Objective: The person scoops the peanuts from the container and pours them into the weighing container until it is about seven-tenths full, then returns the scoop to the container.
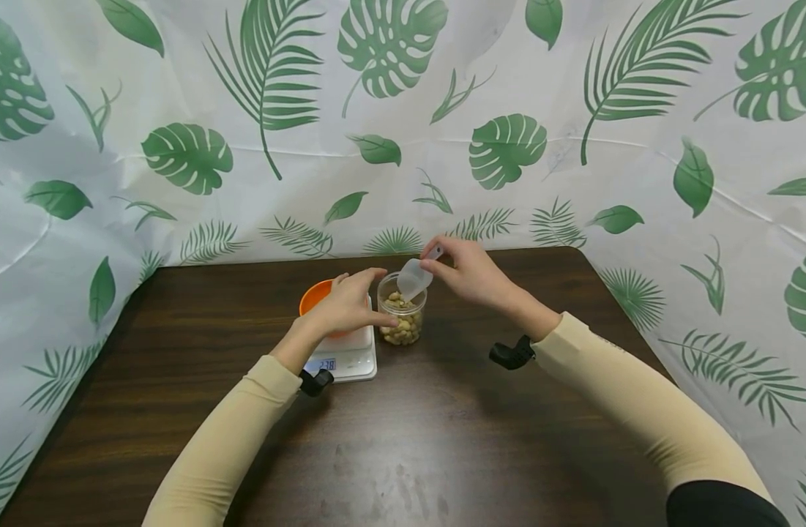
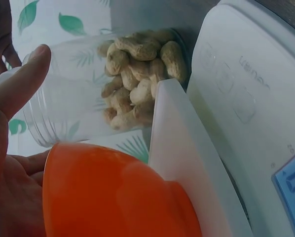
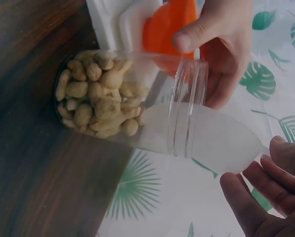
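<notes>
A clear plastic jar (image 3: 152,59) of peanuts in their shells (image 3: 98,98) stands upright on the table, just right of a white kitchen scale (image 1: 359,366). My left hand (image 1: 346,304) reaches over the scale and holds the jar near its mouth, thumb on the near side and fingers on the far side. A translucent white scoop (image 1: 414,279) tilts down through the jar's mouth, its tip at the peanuts. My right hand (image 1: 471,274) pinches the scoop's short handle from above right. On the scale sits an orange bowl (image 2: 103,187), partly hidden by my left hand.
The scale's lit blue display (image 1: 325,364) faces the near side. Dark brown wood covers the tabletop (image 1: 403,439). Behind the table hangs a white cloth with green leaves (image 1: 429,212), close to the jar. Black wrist mounts (image 1: 511,353) stick out below both sleeves.
</notes>
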`<action>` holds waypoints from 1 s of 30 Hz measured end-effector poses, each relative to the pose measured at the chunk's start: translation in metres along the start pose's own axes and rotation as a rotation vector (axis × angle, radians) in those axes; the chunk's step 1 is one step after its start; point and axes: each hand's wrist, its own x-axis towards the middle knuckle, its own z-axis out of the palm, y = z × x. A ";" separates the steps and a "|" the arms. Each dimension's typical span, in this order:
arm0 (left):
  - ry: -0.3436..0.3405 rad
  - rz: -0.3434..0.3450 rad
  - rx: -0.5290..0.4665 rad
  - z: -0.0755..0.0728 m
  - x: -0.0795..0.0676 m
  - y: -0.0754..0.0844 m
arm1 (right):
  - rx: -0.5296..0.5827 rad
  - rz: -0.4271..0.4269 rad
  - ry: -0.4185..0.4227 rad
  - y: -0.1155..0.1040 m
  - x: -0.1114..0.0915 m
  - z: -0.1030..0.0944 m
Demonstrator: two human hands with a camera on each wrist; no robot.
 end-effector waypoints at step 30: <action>-0.021 0.016 -0.005 0.004 0.008 0.001 | -0.125 -0.124 -0.065 -0.002 0.011 0.025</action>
